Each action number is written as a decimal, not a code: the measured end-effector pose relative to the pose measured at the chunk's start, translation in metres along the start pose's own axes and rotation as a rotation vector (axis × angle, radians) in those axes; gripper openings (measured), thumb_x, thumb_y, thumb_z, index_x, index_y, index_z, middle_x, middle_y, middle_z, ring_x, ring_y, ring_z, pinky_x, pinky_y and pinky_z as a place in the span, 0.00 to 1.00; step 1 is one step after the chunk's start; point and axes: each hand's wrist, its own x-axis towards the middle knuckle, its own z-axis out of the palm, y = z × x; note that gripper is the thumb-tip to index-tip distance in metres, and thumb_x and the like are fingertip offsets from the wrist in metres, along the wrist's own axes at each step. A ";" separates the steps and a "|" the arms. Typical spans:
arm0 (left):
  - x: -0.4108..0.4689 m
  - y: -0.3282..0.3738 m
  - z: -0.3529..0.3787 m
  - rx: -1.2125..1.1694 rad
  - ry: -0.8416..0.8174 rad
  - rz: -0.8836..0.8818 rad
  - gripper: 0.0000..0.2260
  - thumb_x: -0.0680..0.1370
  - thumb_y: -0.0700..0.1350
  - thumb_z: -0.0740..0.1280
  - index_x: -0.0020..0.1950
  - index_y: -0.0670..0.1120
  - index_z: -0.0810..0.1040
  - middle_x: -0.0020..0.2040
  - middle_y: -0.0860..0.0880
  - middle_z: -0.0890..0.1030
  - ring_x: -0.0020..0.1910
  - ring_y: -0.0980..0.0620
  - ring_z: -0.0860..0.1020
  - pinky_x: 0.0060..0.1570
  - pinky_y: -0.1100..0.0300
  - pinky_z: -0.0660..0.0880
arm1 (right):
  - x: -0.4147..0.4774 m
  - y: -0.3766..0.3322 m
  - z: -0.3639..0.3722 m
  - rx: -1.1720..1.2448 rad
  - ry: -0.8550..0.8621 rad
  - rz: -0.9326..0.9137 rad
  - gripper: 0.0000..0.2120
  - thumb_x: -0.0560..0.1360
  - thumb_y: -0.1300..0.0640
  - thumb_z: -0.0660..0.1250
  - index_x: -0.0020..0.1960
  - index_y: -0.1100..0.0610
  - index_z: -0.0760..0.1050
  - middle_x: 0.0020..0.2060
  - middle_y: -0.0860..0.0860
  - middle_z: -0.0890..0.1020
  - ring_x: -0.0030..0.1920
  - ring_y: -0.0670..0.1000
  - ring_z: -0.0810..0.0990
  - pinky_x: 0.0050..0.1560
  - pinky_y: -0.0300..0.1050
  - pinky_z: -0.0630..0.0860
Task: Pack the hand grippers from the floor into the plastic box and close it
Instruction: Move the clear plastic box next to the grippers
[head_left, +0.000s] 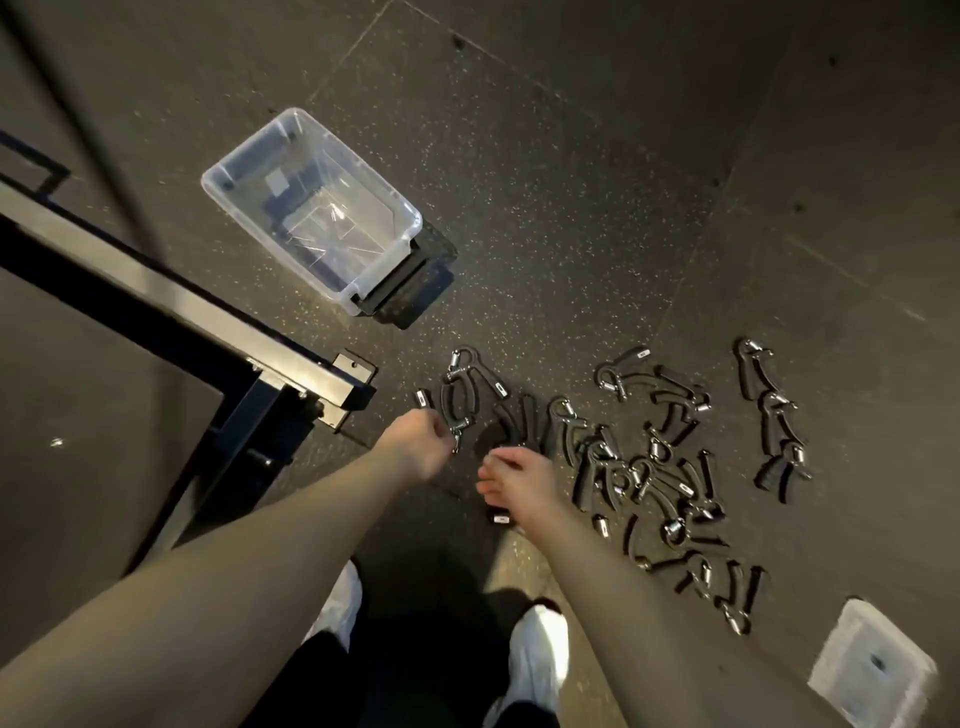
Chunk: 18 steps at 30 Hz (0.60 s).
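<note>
Several black hand grippers with metal springs lie scattered on the dark speckled floor, from the middle to the right. A clear plastic box stands open and empty at the upper left. My left hand is closed on the spring end of one hand gripper at the left edge of the group. My right hand reaches down over another black hand gripper, fingers curled around its handles. A white flat lid-like piece lies at the lower right.
A black metal frame with a pale top rail and a bolted foot plate runs along the left. My white shoes stand at the bottom centre. A dark flat object lies under the box's near end.
</note>
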 end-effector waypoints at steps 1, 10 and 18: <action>0.016 -0.008 0.010 -0.001 0.010 0.007 0.07 0.78 0.48 0.65 0.49 0.46 0.80 0.46 0.47 0.83 0.47 0.47 0.81 0.43 0.58 0.74 | 0.020 0.010 0.004 -0.010 0.005 -0.009 0.05 0.79 0.59 0.67 0.55 0.56 0.78 0.44 0.55 0.85 0.42 0.53 0.85 0.41 0.44 0.81; 0.141 -0.055 0.063 0.003 0.177 0.075 0.04 0.78 0.44 0.65 0.47 0.50 0.80 0.46 0.48 0.83 0.50 0.46 0.81 0.51 0.57 0.77 | 0.155 0.052 0.029 0.029 -0.041 -0.159 0.05 0.80 0.66 0.64 0.54 0.60 0.74 0.39 0.56 0.79 0.33 0.50 0.77 0.32 0.40 0.74; 0.208 -0.047 0.045 0.158 0.238 0.192 0.10 0.77 0.44 0.64 0.55 0.43 0.81 0.53 0.43 0.84 0.54 0.42 0.81 0.53 0.53 0.78 | 0.209 0.038 0.034 -0.105 -0.099 -0.285 0.03 0.79 0.64 0.66 0.53 0.60 0.75 0.41 0.56 0.81 0.35 0.51 0.80 0.35 0.40 0.76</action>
